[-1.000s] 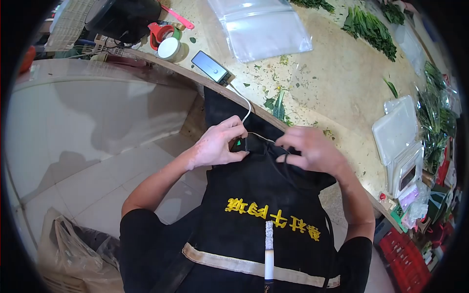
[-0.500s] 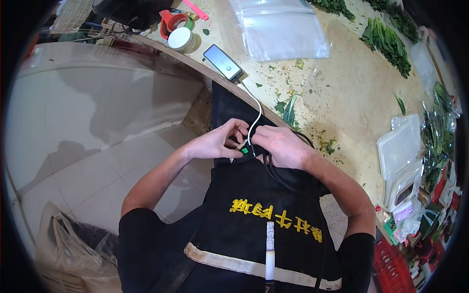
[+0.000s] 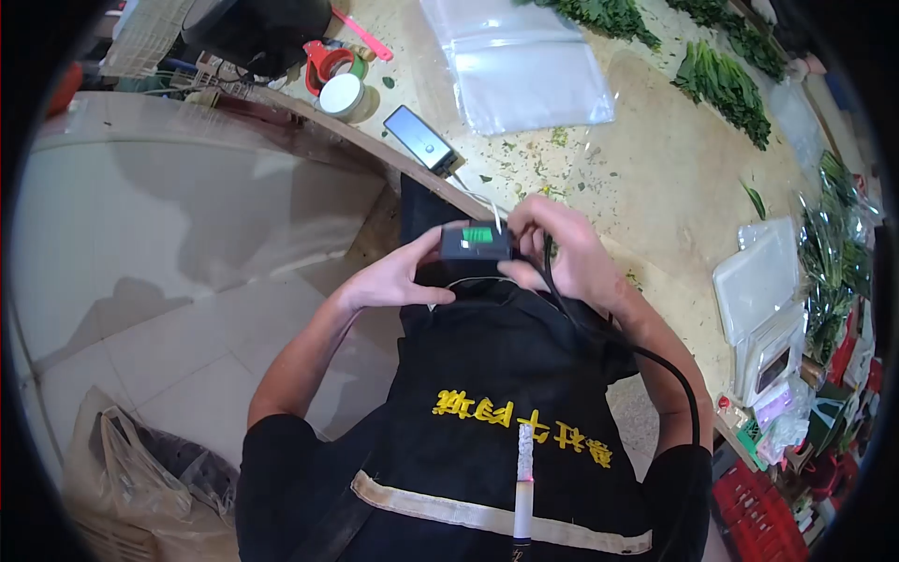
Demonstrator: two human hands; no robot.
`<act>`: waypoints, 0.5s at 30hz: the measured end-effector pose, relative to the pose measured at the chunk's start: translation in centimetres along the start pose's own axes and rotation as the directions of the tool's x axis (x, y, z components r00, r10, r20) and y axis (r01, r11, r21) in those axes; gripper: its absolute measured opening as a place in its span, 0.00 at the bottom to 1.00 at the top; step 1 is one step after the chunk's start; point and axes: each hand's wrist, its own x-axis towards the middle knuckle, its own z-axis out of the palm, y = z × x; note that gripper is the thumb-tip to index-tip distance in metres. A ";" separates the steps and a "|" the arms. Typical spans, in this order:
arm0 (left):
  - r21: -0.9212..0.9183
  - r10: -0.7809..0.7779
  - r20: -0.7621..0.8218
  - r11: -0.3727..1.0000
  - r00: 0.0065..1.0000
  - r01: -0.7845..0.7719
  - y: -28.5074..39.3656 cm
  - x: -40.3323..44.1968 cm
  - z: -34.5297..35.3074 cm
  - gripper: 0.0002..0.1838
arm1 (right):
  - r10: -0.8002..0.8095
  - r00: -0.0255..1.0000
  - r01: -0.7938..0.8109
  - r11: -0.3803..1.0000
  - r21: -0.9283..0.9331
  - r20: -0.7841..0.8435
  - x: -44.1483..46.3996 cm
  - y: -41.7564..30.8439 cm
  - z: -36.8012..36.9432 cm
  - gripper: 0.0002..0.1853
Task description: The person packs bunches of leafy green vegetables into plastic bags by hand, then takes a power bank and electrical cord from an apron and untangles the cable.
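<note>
My left hand (image 3: 405,273) grips the left end of a small black box (image 3: 476,242) with a green display, held over the black apron (image 3: 506,365). My right hand (image 3: 564,245) is closed at the box's right end, around a black cable (image 3: 655,354) that loops down to the right. A white cable (image 3: 478,194) runs from the box area to a phone-like device (image 3: 418,139) with a lit screen at the table's edge. A lit cigarette (image 3: 524,482) with long ash juts up in front of the apron's yellow lettering.
On the table (image 3: 646,187) lie clear plastic bags (image 3: 529,80), leafy greens (image 3: 721,89), a white-lidded jar (image 3: 341,95) and a red tape dispenser (image 3: 328,64). Stacked packets (image 3: 758,281) are at the right, above a red crate (image 3: 757,515). A plastic bag (image 3: 140,468) sits lower left.
The black box has come up into view out of the apron's top, between my hands. My right hand has moved up and right, and the black cable now stretches down along my right arm.
</note>
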 end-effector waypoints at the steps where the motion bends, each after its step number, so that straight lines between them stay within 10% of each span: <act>1: 0.008 0.011 0.006 1.000 1.000 -0.011 0.6 0.4 0.1 0.45 | -0.006 1.000 0.006 1.000 -0.011 -0.008 0.3 -0.3 -0.1 0.19; 9: -0.469 0.135 -0.331 0.835 0.934 -0.287 1.6 3.2 -1.3 0.24 | 0.001 1.000 -0.001 0.979 -0.206 -0.003 -0.8 -2.5 -4.9 0.29; 15: -0.628 -0.002 -0.567 0.648 0.824 -0.430 1.7 5.8 -6.8 0.21 | 0.225 0.951 -0.271 0.936 -0.226 -0.212 -6.3 -1.0 -9.9 0.12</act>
